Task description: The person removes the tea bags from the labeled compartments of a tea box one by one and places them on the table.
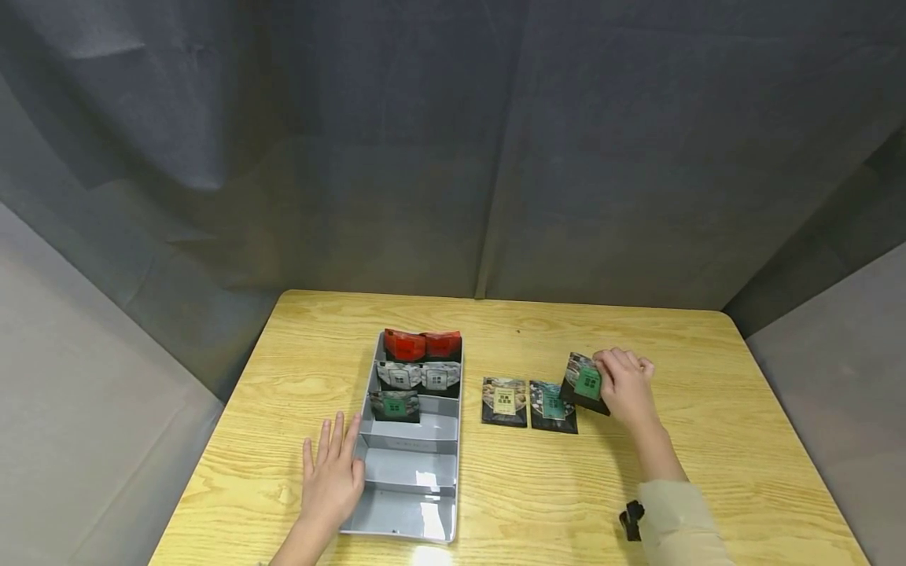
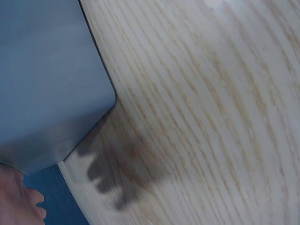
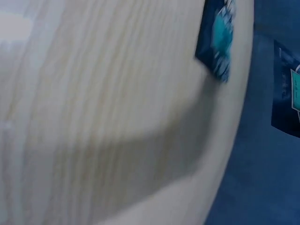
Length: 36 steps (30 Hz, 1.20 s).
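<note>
The right hand (image 1: 626, 387) pinches a green-labelled packet (image 1: 584, 383) by its right edge, so it sits just left of the fingers, beside a teal-labelled packet (image 1: 552, 409), while the left hand (image 1: 331, 481), fingers straight, is at the grey tray's (image 1: 396, 515) left side.

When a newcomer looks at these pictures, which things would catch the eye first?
Probably the two red-and-black packets in the farthest compartment of the long grey divided tray. Then comes the right hand, holding a black square packet with a green label over the yellow wood-grained table, right of the tray.
</note>
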Tool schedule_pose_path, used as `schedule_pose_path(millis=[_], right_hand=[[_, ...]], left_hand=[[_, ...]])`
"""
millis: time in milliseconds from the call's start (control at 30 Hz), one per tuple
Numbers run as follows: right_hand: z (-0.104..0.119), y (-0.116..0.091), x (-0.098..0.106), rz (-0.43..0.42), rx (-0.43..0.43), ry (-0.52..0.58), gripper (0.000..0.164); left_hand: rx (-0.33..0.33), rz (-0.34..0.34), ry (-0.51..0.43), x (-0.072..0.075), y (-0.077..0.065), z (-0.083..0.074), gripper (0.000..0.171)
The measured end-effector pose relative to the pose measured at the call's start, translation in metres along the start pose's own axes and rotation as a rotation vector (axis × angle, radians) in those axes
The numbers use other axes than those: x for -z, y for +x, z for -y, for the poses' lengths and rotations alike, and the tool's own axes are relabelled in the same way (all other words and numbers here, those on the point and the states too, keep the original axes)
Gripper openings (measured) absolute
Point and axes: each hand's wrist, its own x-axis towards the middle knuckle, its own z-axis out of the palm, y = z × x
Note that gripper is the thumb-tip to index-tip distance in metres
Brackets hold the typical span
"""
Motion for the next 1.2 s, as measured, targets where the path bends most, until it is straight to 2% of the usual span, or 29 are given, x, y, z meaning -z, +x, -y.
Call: schedule_pose_path(millis=[133, 267, 400, 600, 733, 933, 1200], right_hand=[[-0.021, -0.011, 0.002, 0.1, -0.053, -0.02, 0.009], [-0.035, -0.019, 0.002, 0.236, -0.118, -0.019, 0.012], [-0.048, -0.026, -0.005, 0.325, -0.16, -0.041, 0.013], [-0.06, -0.033, -0.022, 0.326, -0.158, -0.154, 0.011], [-0.061, -0.036, -0.031, 0.319, -0.193, -0.223, 0.012], [-0.062, -0.041, -0.044, 0.323, -0.237, -0.236, 0.015], [-0.061, -0.046, -0.05, 0.315, -0.278, -0.237, 0.016]], left_hand=[[0.001, 0.003, 0.001, 0.001, 0.0, 0.0, 0.056], [0.004, 0.001, -0.002, 0.001, 0.0, 0.0, 0.056], [0.003, 0.002, -0.002, 0.002, 0.0, 0.0, 0.056], [0.006, 0.013, 0.001, 0.002, 0.0, -0.001, 0.056], [0.005, 0.013, 0.008, 0.002, 0.0, -0.001, 0.056], [0.007, 0.008, 0.005, 0.001, 0.0, -0.001, 0.056], [0.005, 0.004, 0.0, 0.0, 0.0, -0.001, 0.056]])
